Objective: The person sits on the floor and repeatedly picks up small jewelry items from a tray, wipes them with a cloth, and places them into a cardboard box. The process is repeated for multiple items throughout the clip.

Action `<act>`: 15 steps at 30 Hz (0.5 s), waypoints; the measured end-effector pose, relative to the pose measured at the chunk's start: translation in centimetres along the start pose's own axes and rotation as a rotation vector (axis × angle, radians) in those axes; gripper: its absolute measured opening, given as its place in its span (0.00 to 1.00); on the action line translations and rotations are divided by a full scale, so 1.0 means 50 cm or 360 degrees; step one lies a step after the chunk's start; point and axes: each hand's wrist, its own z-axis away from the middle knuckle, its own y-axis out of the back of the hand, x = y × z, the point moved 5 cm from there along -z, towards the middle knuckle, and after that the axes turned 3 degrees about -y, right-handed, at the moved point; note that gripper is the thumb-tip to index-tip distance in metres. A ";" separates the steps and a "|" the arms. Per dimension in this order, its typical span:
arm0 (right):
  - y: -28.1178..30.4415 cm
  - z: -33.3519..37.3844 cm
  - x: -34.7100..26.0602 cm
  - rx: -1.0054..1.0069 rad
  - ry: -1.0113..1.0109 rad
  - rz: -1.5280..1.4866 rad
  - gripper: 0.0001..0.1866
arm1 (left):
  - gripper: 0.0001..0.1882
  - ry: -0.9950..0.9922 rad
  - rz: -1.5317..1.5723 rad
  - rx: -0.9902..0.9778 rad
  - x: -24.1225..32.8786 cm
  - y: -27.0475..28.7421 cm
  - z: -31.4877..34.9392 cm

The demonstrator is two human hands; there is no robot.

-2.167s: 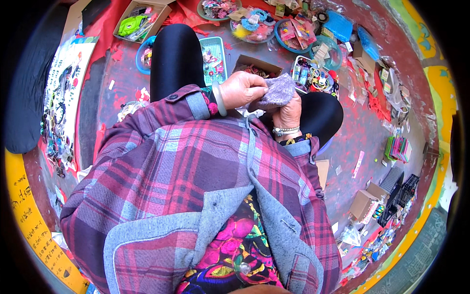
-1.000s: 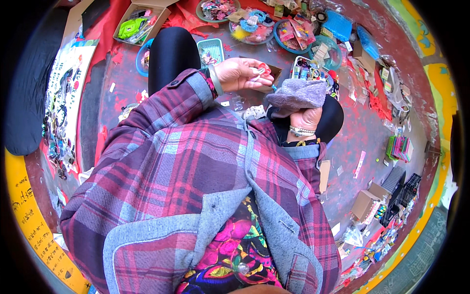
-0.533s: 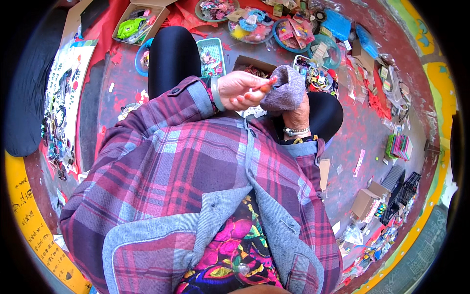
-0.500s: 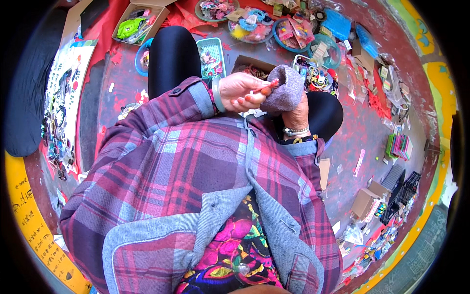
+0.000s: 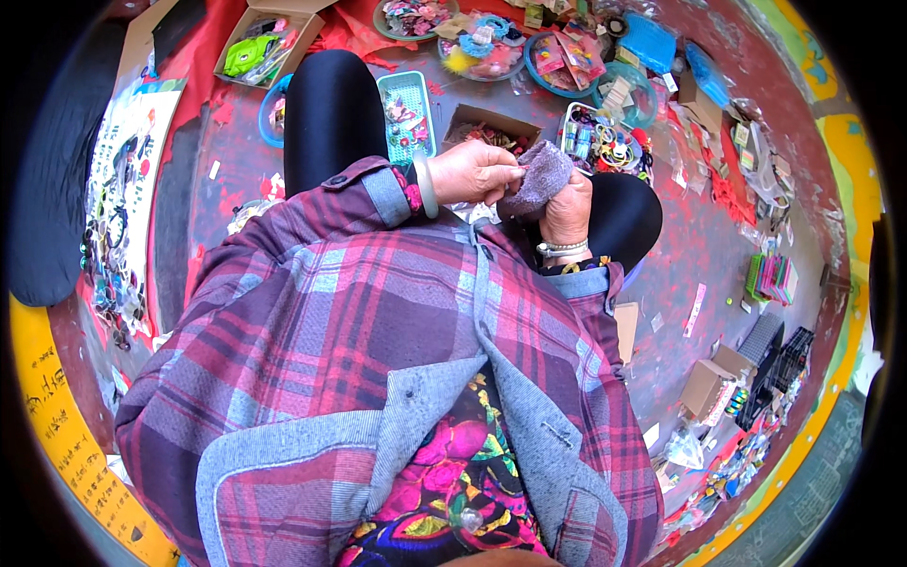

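Observation:
A fuzzy purple-grey knitted band (image 5: 541, 176), bent into a loop, is held up between my knees. My right hand (image 5: 569, 213) is closed round its right side, wearing light bracelets at the wrist. At the band's left edge, my left hand (image 5: 470, 176) is closed in a pinch, thumb and fingertips together. Whatever those fingertips hold is hidden; they meet the edge of the knit. A pale bangle circles the left wrist. Just beyond the hands stands an open cardboard box (image 5: 529, 129) of small reddish pieces.
Beyond my knees stand a mint-green basket (image 5: 431, 142) of small trinkets, a white tray (image 5: 564, 126) of hair ties, and several round tubs, one a blue basin (image 5: 532, 71). A box with a bright green item (image 5: 249, 55) is far left. Boxes and packets lie at the right.
My left hand has turned from palm up to knuckles up, its fingertips now at the band's edge. The small red piece that showed in it is hidden. The band has tilted and dropped slightly.

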 end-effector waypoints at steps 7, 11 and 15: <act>0.053 -0.017 -0.019 0.0465 0.0201 -0.0396 0.10 | 0.15 0.0176 0.0127 0.0026 -0.007 0.030 0.001; 0.089 -0.027 -0.024 0.0419 0.0242 -0.0747 0.11 | 0.16 0.0450 -0.0045 0.0390 -0.050 0.092 -0.030; 0.075 -0.021 -0.029 0.0356 0.0211 -0.0752 0.12 | 0.16 0.0614 -0.0167 0.0316 -0.096 0.137 -0.099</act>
